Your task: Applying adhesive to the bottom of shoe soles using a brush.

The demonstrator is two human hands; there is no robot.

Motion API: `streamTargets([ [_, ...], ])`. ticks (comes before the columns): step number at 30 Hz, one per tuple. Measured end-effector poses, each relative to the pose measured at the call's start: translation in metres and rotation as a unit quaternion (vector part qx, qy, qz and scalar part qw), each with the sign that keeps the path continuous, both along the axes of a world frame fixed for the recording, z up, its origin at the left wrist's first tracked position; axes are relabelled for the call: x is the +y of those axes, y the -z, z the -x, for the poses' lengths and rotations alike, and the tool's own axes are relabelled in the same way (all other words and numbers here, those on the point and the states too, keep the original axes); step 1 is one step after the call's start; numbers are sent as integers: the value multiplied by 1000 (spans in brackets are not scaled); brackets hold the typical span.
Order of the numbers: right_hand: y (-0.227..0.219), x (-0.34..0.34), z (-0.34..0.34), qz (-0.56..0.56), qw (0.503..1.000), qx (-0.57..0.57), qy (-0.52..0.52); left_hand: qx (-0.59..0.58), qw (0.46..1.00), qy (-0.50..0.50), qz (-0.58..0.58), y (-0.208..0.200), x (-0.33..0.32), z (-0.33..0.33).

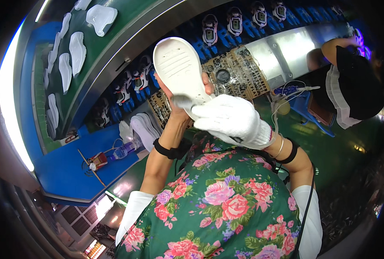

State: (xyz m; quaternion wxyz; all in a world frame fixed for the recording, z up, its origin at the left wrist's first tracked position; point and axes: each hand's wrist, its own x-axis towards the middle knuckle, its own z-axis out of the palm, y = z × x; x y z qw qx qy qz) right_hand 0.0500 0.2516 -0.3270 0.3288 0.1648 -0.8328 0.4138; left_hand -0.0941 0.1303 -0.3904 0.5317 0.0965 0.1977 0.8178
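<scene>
A white shoe sole (177, 64) is held up in front of me with its hollow, ribbed inside facing up. My left hand (180, 113) is bare and closed around the sole from beneath, fingers at one edge and thumb at the other. Over the sole's narrower near end is my right hand (231, 118), in a white knitted glove, fingers closed on a small brush. The brush's greyish head (182, 102) looks blurred and lies against or just above the sole's left edge. Its handle is mostly hidden by the glove.
Ahead, a rack carries several shoes (209, 30) on blue holders. A green conveyor (127, 21) at upper left bears white soles (77, 54). The blue table (67, 172) holds a bottle (125, 150) and stacked soles (144, 129). Another person (360, 77) is at right.
</scene>
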Motion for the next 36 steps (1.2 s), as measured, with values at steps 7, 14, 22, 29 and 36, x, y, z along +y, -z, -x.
streamTargets([
  [7,-1,3,-2,31,999,-15,39,30,997,-25,-66,-5,5,13],
  [14,-2,11,-3,108,993,-47,-21,-16,998,-19,-61,-8,3,19],
  [22,3,12,-8,154,980,-49,-120,13,998,39,-40,-9,12,39],
  [29,5,15,-9,-47,997,-48,-48,27,990,136,35,-12,25,45],
  [36,0,40,0,16,996,-71,-53,73,970,219,71,-13,41,59],
])
